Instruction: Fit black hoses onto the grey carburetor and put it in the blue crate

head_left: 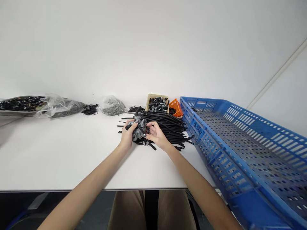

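A grey metal carburetor (139, 130) with black hoses on it is held up over the white table. My left hand (127, 135) is closed around its left side, thumb on top. At the carburetor's right side, my right hand (155, 135) pinches a short black hose (147, 130) between thumb and fingers; the hose's far end is hidden. A thin black hose with a grey clip (145, 143) hangs below the carburetor. Right behind both hands lies a pile of black rubber hoses (171, 127).
A large blue plastic crate (216, 140) stands along the right. At the back are a cream bin (150, 96) of black and grey parts, an orange basket (177, 107), clear bags of small grey parts (112, 107), black rings (90, 109) and a tray of dark parts (21, 104).
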Tool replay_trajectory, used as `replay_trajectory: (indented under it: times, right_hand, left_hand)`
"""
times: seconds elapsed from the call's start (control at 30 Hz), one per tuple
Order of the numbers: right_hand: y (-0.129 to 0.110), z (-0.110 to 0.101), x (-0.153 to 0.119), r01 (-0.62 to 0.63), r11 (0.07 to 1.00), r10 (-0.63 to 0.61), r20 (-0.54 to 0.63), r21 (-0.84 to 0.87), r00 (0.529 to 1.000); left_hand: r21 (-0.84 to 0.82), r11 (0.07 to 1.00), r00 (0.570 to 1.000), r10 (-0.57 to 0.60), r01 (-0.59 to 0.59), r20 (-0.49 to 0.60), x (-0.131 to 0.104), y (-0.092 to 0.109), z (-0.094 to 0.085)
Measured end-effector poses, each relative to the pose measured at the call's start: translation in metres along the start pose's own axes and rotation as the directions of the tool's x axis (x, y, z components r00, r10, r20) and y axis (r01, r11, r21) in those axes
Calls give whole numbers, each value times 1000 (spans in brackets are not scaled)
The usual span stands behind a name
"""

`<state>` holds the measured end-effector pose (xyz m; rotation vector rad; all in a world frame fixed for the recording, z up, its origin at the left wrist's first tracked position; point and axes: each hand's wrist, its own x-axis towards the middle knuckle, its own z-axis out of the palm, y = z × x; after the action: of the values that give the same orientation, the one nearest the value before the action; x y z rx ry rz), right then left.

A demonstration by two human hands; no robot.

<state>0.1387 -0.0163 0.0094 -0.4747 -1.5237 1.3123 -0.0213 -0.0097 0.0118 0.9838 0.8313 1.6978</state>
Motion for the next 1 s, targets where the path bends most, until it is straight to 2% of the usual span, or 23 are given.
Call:
replay_trajectory:
  times: [0.1,0.3,0.57,1.0]
  right_hand:
    - [5,-3,2,5,996,-5,0,-90,1000]
    - [6,-2,2,-9,996,10,5,-94,1000]
    - [16,-5,1,11,975,-12,0,-221,1000]
    - [6,0,2,45,996,-46,-12,-73,999]
  left_hand:
    - [-12,1000,1000,-22,22,-9,1,0,0]
    - [-22,1000,1000,-18,18,-7,2,0,-1]
    - [-20,1000,1000,-22,21,-13,2,0,0]
    - [-26,999,1000,-24,24,5,1,2,1]
